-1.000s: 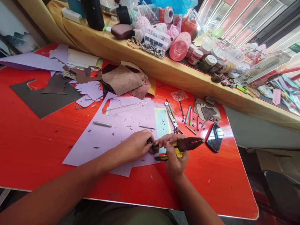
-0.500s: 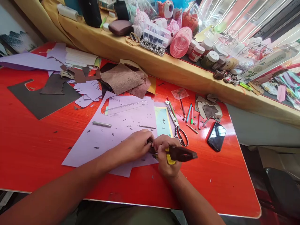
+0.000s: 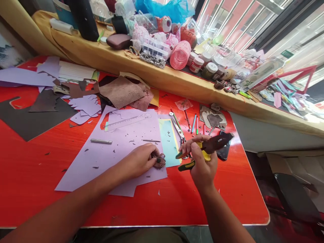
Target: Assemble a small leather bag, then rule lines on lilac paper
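Observation:
My left hand (image 3: 143, 159) is closed on a small brown leather piece (image 3: 160, 162) with a dark round spot on it, low over the purple paper (image 3: 121, 152). The fingers cover part of the piece. To its right, my right hand (image 3: 202, 162) grips a pair of pliers (image 3: 206, 148) with yellow and dark green handles, the dark jaws pointing up and right. Behind that hand lie the scissors (image 3: 177, 125), their handles partly hidden. A slim metal rod (image 3: 151, 140) and a thicker metal tube (image 3: 101, 141) rest on the purple paper.
Several pens (image 3: 193, 123) and leather cut-outs (image 3: 214, 118) lie at the back right, near a partly hidden phone (image 3: 224, 152). A clear ruler (image 3: 129, 122), brown leather sheets (image 3: 121, 91) and purple paper shapes (image 3: 87, 104) are further back. Jars (image 3: 196, 64) crowd the cloth-covered ledge.
My right hand has moved right and up with the pliers, away from my left hand, and the pliers' handles now show. The leather piece is more exposed. The view has shifted right.

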Motion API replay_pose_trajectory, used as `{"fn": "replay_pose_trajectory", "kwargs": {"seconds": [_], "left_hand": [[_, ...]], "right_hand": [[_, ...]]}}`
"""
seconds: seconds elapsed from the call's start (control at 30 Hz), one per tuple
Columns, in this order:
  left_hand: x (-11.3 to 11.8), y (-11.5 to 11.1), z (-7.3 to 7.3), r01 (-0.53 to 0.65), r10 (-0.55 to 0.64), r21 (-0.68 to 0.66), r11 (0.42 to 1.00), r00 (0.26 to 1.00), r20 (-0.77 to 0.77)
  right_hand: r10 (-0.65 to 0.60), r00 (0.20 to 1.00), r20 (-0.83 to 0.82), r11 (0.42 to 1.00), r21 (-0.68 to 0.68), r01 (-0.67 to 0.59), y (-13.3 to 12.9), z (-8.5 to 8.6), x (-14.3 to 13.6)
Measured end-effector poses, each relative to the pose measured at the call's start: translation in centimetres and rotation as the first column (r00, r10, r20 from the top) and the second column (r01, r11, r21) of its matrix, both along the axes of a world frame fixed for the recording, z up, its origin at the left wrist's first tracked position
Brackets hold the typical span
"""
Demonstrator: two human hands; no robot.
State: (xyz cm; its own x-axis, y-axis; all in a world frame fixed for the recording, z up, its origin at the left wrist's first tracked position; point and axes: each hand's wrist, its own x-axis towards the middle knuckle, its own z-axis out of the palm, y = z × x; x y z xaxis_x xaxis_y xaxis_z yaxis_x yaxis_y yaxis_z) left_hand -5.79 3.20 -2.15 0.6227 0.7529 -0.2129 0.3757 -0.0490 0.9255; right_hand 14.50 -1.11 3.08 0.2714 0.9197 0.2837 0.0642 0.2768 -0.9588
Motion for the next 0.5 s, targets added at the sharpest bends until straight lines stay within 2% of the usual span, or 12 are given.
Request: {"fn": "replay_pose_trajectory", "kwargs": {"seconds": [0.1,0.17,0.3,0.4,0.5], "left_hand": [[0.0,0.0,-0.3,0.001,-0.001,-0.025,1.000,1.000,-0.010],[0.0,0.1,-0.5,-0.004,0.004,0.007,1.000,0.999,-0.050],[0.0,0.4,-0.6,-0.039,0.038,-0.016,0.999,0.998,-0.048],[0.1,0.7,-0.5,-0.095,0.096,-0.103,0.990,0.995,0.001],[0.1,0.9,-0.4,-0.151,0.160,-0.166,0.974,0.986,0.041]], "right_hand": [[-0.003,0.979,0.204,0.970,-0.237,0.053,-0.2,0.2,3.7],[0.008,0.922,0.388,0.931,-0.339,0.135,-0.5,-0.2,5.9],[0.135,0.679,0.721,0.860,-0.426,0.281,-1.1,-1.3,8.7],[0.232,0.526,0.818,0.823,-0.453,0.342,-1.0,-2.0,9.7],[0.283,0.440,0.852,0.810,-0.459,0.367,-0.5,-2.3,10.0]]}}
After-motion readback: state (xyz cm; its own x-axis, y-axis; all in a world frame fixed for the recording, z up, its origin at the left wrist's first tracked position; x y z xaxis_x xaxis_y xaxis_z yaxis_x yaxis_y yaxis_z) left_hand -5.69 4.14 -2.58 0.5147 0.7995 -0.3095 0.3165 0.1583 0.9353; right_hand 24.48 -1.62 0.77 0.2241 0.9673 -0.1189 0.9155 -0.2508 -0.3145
